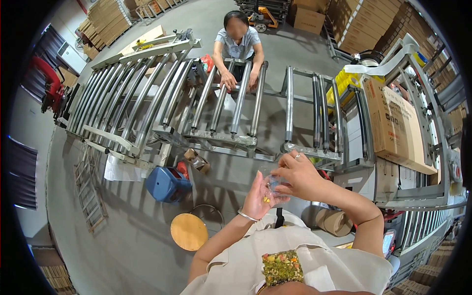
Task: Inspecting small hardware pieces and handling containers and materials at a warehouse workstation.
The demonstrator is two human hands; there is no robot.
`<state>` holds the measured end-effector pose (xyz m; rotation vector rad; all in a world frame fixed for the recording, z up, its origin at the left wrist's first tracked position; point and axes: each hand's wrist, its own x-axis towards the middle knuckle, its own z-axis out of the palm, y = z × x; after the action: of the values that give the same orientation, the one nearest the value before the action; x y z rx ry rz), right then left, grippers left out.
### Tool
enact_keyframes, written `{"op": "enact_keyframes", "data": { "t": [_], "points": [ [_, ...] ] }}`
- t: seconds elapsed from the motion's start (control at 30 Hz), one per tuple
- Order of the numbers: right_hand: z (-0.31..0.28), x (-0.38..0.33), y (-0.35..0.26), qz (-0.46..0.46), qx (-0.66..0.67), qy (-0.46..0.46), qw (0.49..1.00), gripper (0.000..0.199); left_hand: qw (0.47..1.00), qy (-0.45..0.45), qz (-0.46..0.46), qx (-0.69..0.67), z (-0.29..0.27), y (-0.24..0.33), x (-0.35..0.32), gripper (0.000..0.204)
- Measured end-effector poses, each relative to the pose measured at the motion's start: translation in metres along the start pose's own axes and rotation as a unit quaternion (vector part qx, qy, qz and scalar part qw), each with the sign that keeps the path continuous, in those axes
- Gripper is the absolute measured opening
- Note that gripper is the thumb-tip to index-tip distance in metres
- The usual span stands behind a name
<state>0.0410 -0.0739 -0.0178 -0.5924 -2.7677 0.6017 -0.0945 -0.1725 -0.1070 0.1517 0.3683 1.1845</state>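
Note:
My left hand (258, 199) is cupped palm up, with its thumb raised. On its palm lie small yellow crumbs (266, 199). A crinkled clear plastic wrapper (272, 182) with a bluish patch sits between my hands. From the right, my right hand (304, 178) pinches the wrapper with bent fingers, just over the left fingers. Close to the lower edge, in front of my beige clothing, is a square snack piece of pressed green and yellow seeds and nuts (282, 268). Neither hand touches it, and what holds it up is hidden.
A roller conveyor (132, 101) spans the scene ahead, with gaps between its sections. Across it, a person (238, 44) rests both hands on the rollers. A round wooden stool (189, 231) and a blue welding helmet (168, 184) are at left. A large carton (393, 123) stands right.

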Motion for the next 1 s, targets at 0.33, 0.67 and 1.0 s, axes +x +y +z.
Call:
{"op": "enact_keyframes", "data": {
  "t": [0.33, 0.67, 1.0],
  "points": [
    [0.016, 0.014, -0.005, 0.024, 0.022, -0.003, 0.999, 0.028, 1.000, 0.002, 0.002, 0.007, -0.010, 0.011, -0.003, 0.060],
    [0.052, 0.033, 0.032, 0.260, 0.466, 0.077, 0.842, 0.009, 0.999, 0.037, -0.009, 0.020, -0.040, 0.038, -0.022, 0.067],
    [0.106, 0.115, 0.169, 0.377, 0.661, 0.289, 0.581, 0.009, 0.997, 0.076, 0.004, 0.019, -0.045, 0.078, 0.020, 0.066]
  ]
}}
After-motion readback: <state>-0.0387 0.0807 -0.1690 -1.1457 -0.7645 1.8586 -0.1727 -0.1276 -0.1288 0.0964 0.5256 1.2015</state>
